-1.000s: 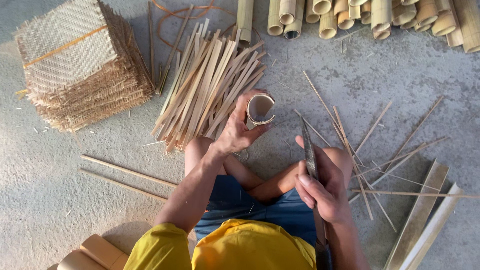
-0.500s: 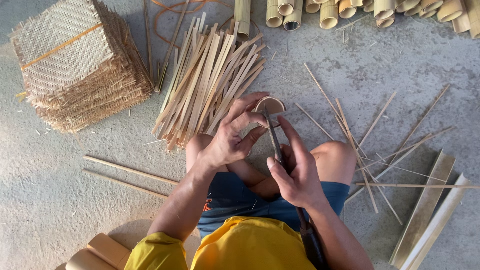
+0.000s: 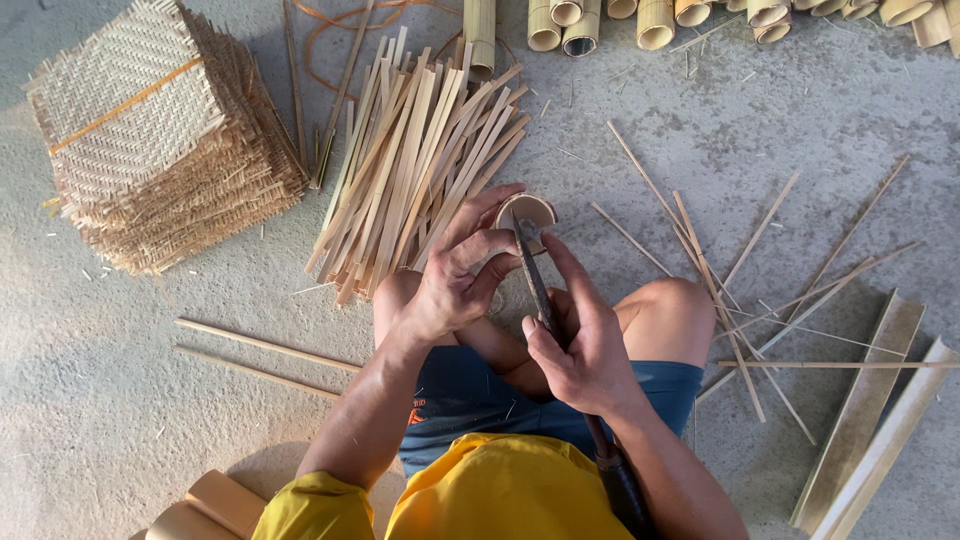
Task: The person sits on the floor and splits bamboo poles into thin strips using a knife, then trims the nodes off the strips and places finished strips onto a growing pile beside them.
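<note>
Knife handle runs off the bottom edge under the right forearm, so its end is cut off; the knife (image 3: 537, 285) blade tip sits on the cut face of the bamboo piece (image 3: 528, 212), contact spot hard to make out. Left hand (image 3: 455, 275) is curled round the bamboo piece, fingers closed on it, hiding most of its body. Right hand (image 3: 580, 340) is closed on the knife, index finger along the blade. Piece sits just above the knees, beside the pile of split strips (image 3: 410, 175). Woven mat stack (image 3: 150, 130) upper left, bamboo tube sections (image 3: 650, 15) cut off at top edge. Loose sticks (image 3: 720, 280) scattered on the right; bare concrete floor (image 3: 110, 400) lower left w/ room
</note>
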A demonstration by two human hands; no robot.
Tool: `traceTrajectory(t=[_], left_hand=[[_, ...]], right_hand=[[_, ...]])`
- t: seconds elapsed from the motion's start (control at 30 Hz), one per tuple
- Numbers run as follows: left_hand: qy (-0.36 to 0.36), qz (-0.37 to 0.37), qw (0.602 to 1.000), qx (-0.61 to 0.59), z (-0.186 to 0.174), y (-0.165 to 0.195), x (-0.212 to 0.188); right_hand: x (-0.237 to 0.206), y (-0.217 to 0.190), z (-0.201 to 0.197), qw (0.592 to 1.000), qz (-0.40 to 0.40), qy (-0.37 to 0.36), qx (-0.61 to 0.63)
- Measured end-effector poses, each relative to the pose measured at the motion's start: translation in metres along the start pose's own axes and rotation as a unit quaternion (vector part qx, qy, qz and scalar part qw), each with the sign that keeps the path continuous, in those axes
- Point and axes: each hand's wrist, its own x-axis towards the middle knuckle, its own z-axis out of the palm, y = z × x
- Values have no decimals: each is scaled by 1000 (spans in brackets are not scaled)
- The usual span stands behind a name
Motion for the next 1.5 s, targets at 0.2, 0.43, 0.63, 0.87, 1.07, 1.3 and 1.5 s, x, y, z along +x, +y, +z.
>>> traceTrajectory(t=[0.2, 0.43, 0.63, 0.87, 1.07, 1.3, 1.5], left_hand=[[29, 5, 997, 64, 0, 27, 6], [42, -52, 989, 133, -5, 19, -3], [14, -31, 999, 24, -18, 5, 5], [-25, -44, 998, 43, -18, 15, 2], [-21, -30, 998, 60, -11, 21, -3], [-13, -20, 998, 57, -8, 17, -7], [-6, -24, 998, 63, -5, 14, -6]], right_hand=[[-5, -39, -1, 1000, 0, -8, 8], [16, 24, -3, 992, 64, -20, 110], [18, 67, -1, 995, 26, 36, -89], [-3, 8, -13, 996, 8, -35, 81], [-8, 0, -2, 1000, -24, -17, -8], [-10, 0, -2, 1000, -19, -12, -17], [-10, 7, -1, 1000, 0, -10, -4]])
